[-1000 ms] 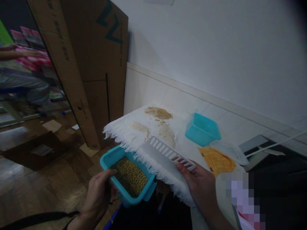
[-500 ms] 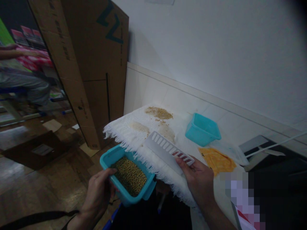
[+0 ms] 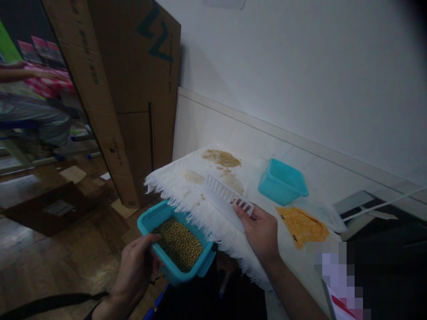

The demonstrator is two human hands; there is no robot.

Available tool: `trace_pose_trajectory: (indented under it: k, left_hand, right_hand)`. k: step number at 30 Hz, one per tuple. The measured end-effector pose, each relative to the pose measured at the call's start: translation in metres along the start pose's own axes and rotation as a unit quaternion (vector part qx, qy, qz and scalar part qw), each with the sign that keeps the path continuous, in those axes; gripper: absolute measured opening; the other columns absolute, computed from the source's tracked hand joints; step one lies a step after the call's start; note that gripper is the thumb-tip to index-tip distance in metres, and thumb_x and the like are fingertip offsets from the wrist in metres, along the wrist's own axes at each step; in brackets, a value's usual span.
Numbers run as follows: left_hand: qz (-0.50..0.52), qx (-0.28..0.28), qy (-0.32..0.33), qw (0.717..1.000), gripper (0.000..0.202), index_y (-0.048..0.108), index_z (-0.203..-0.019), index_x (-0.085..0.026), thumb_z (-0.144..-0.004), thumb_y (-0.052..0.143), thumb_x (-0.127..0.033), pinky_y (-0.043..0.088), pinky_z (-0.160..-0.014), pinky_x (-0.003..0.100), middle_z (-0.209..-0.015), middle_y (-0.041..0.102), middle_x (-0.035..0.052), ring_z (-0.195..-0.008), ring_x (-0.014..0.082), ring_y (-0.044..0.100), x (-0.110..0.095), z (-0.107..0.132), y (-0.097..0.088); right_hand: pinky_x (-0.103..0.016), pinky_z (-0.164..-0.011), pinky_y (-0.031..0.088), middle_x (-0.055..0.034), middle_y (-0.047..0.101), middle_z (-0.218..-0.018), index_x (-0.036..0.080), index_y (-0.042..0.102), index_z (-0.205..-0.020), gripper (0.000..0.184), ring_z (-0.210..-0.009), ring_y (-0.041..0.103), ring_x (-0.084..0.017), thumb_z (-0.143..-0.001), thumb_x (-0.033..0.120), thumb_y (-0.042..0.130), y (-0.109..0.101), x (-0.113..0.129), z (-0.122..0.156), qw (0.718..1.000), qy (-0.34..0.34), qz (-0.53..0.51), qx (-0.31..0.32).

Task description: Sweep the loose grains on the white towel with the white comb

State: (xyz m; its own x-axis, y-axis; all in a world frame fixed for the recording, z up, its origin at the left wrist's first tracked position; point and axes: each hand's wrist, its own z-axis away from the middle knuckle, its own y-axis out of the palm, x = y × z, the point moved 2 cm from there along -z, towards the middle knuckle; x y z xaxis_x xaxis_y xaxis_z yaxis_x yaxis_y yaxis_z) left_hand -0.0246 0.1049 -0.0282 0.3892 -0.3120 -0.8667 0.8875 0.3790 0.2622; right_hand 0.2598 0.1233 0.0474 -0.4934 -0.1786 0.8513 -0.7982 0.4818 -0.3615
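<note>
My left hand (image 3: 135,262) grips the near-left rim of a teal plastic bin (image 3: 203,269) full of yellowish beans (image 3: 180,244), held at the table's front edge under the fringe of a white towel (image 3: 163,175). In my right hand (image 3: 262,235) is a pale slotted plastic plate (image 3: 216,200), pinched at its right end, thumb on top. It is tilted low over the towel, its far end close to a few stray beans (image 3: 202,197). Farther back on the towel lies a bean pile (image 3: 227,158), with patches of fine pale grains (image 3: 192,177) nearby.
A second teal bin (image 3: 282,183) stands by the wall, with an orange cloth (image 3: 303,226) in front of it. Tall cardboard boxes (image 3: 133,89) rise on the left. Beyond them another person's arm (image 3: 20,74) shows. Dark equipment (image 3: 393,249) occupies the right.
My right hand has moved left and slightly up with the slotted plate, uncovering a few stray beans on the towel. The bin in my left hand has barely shifted.
</note>
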Motion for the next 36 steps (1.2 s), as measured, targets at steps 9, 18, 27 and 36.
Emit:
trace_pose_trajectory:
  k: [9,18,27,36]
  left_hand:
    - [0.014,-0.006,0.021,1.0,0.037,0.064,-0.036,-0.024,-0.055,0.085,-0.049,0.033,-0.032,0.025,-0.035,0.058,0.0038,-0.027,0.0123,0.046,-0.005,-0.006,-0.006]
    - [0.003,-0.016,0.021,1.0,0.037,0.063,-0.035,-0.025,-0.054,0.083,-0.05,0.033,-0.033,0.026,-0.035,0.056,0.0032,-0.029,0.0128,0.046,-0.01,-0.007,-0.006]
    - [0.003,0.0,0.017,1.0,0.038,0.063,-0.036,-0.024,-0.055,0.084,-0.05,0.032,-0.033,0.026,-0.034,0.055,0.0028,-0.028,0.0128,0.044,-0.002,-0.008,-0.007]
    - [-0.005,-0.006,0.007,1.0,0.038,0.062,-0.035,-0.024,-0.053,0.084,-0.049,0.033,-0.033,0.026,-0.035,0.057,0.0045,-0.029,0.0127,0.045,-0.003,-0.005,-0.005]
  right_hand:
    - [-0.038,-0.074,0.071,-0.0079,0.093,-0.094,0.023,0.095,-0.099,0.028,-0.082,0.088,-0.032,-0.093,0.048,0.084,0.004,0.015,0.01,0.999,0.012,-0.011,0.034]
    - [-0.036,-0.068,0.071,-0.0083,0.093,-0.096,0.024,0.096,-0.102,0.028,-0.078,0.088,-0.031,-0.095,0.049,0.084,0.009,0.017,0.038,0.997,0.021,-0.043,0.059]
    - [-0.04,-0.072,0.07,-0.0099,0.092,-0.091,0.02,0.094,-0.096,0.045,-0.08,0.087,-0.033,-0.086,0.062,0.087,-0.009,-0.006,-0.02,0.998,-0.01,0.004,-0.055]
    - [-0.042,-0.077,0.07,-0.0114,0.092,-0.096,0.019,0.095,-0.103,0.046,-0.086,0.088,-0.034,-0.085,0.06,0.087,-0.003,-0.025,-0.045,1.0,-0.004,0.0,0.013]
